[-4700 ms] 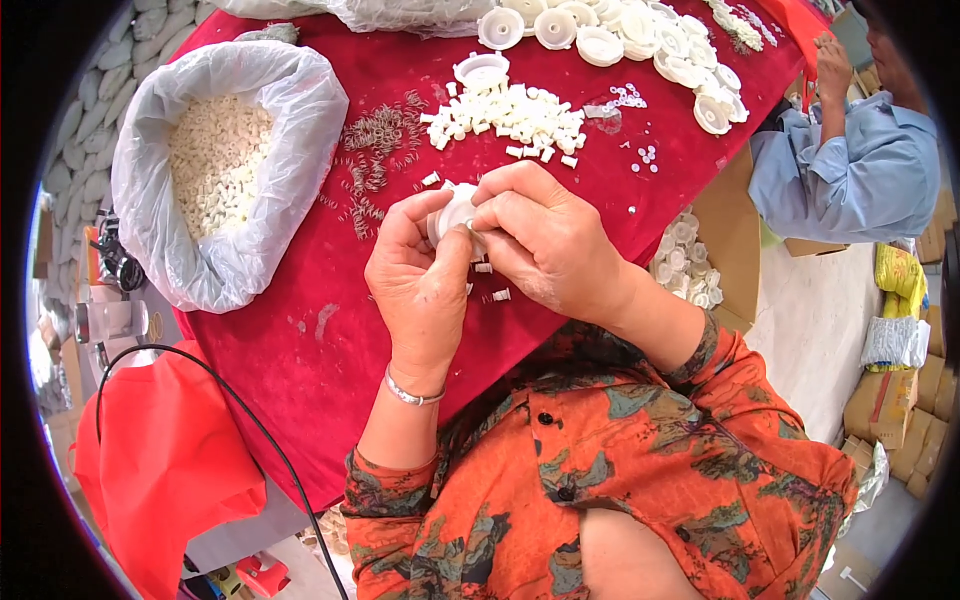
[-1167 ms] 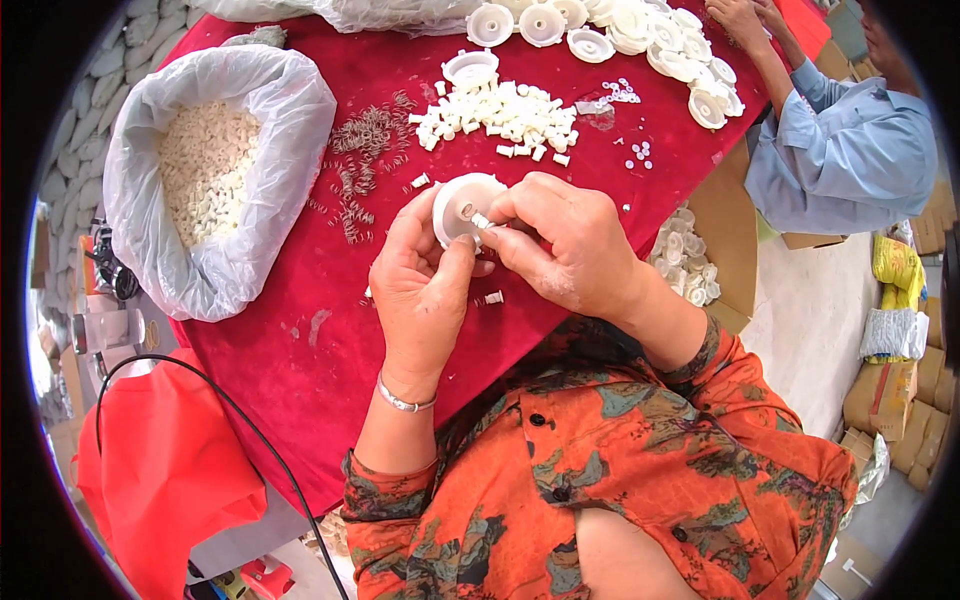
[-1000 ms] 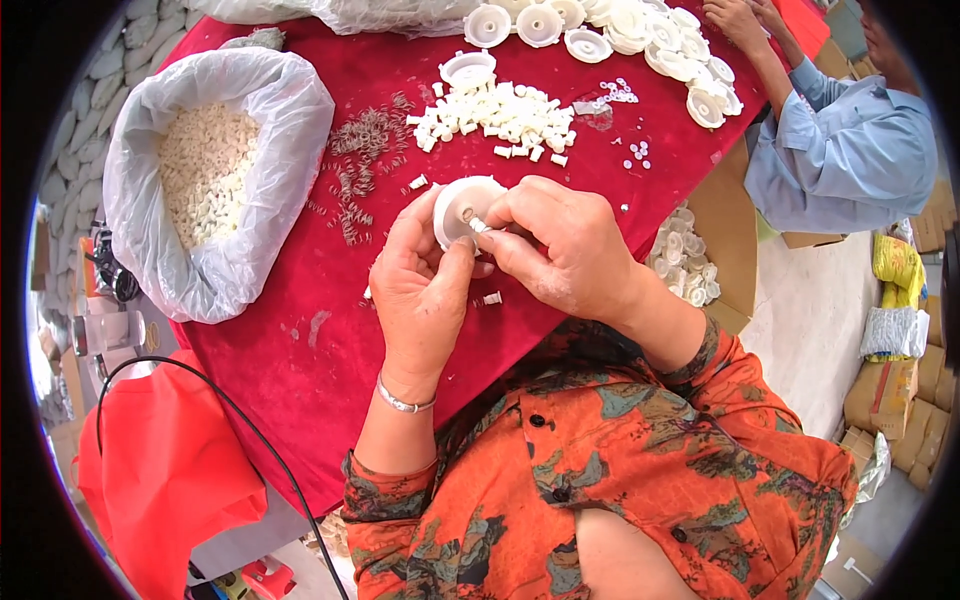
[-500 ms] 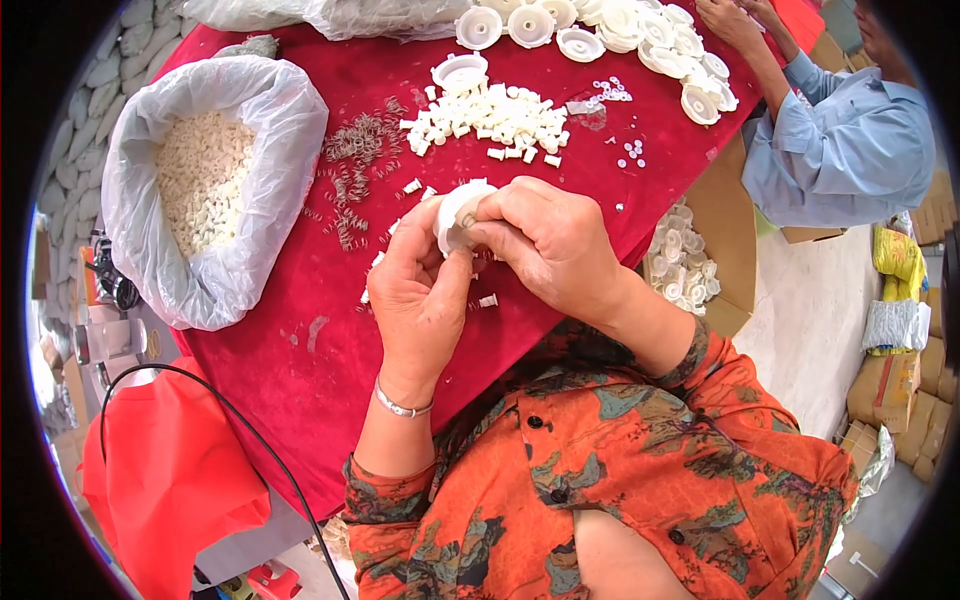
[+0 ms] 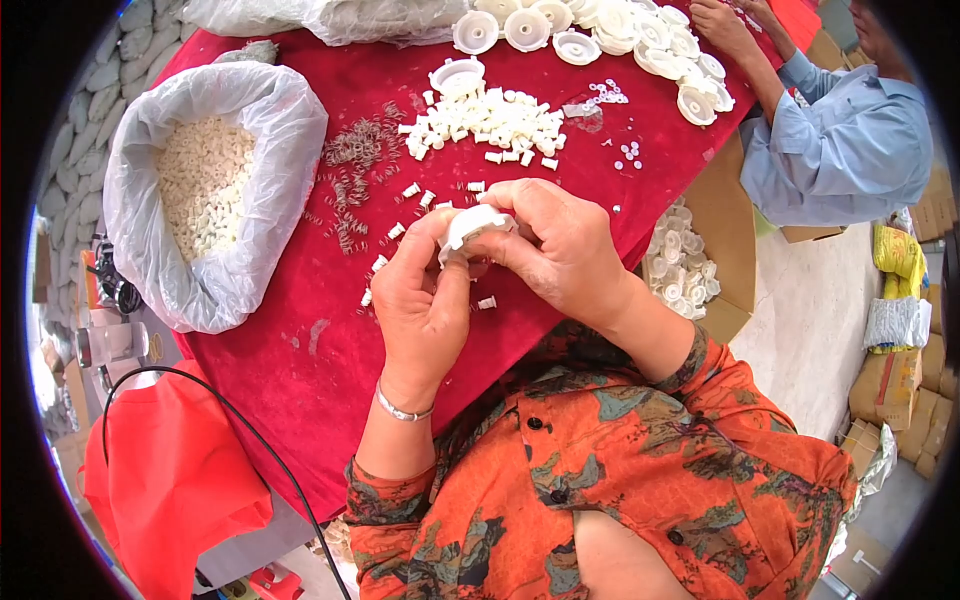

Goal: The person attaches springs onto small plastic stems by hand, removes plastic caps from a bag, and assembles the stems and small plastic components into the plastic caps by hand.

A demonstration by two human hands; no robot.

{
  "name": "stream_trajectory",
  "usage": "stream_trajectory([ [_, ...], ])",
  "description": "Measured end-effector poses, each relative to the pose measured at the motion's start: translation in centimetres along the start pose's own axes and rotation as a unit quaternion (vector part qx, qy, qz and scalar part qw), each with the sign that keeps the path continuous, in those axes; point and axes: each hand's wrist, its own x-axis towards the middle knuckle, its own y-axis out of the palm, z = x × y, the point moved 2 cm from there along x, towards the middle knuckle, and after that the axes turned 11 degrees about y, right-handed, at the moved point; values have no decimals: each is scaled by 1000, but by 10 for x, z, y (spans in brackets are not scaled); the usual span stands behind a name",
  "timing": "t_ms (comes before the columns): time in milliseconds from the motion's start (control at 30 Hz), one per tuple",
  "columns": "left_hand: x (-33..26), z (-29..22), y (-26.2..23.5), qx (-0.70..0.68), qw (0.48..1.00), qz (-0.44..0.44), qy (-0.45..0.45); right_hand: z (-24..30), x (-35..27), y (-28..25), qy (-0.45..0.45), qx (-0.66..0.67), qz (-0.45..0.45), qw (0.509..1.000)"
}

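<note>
Between my two hands is a round white plastic cap [image 5: 478,224], tilted on edge above the red cloth. My left hand [image 5: 425,285] grips its left and lower side, thumb and fingers pinched. From the right, my right hand [image 5: 560,245] holds it too, the thumb pressing into its near side; what lies under that thumb is hidden. Small white spools [image 5: 411,190], some with springs on them, lie scattered around my left fingers. Beyond my hands is a heap of white plastic plugs [image 5: 490,120], with a pile of thin metal springs [image 5: 360,142] to its left.
A plastic-lined sack of small pale parts [image 5: 205,180] stands at the left. Round white caps [image 5: 640,40] are heaped at the far edge, near small washers [image 5: 628,155]. A carton of finished-looking white pieces [image 5: 683,262] sits right of the table. A co-worker in a blue shirt [image 5: 835,140] works at far right.
The white cap has turned in my hands from nearly upright to a flatter tilt. My right thumb now lies across its near side. The spools beyond my fingers show more.
</note>
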Motion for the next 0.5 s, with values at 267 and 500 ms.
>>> stream_trajectory([
  [267,0,-7,10,-8,999,-44,2,4,0,-11,129,65,111,983],
  [500,2,-14,11,104,992,12,69,0,-2,-15,94,77,132,984],
])
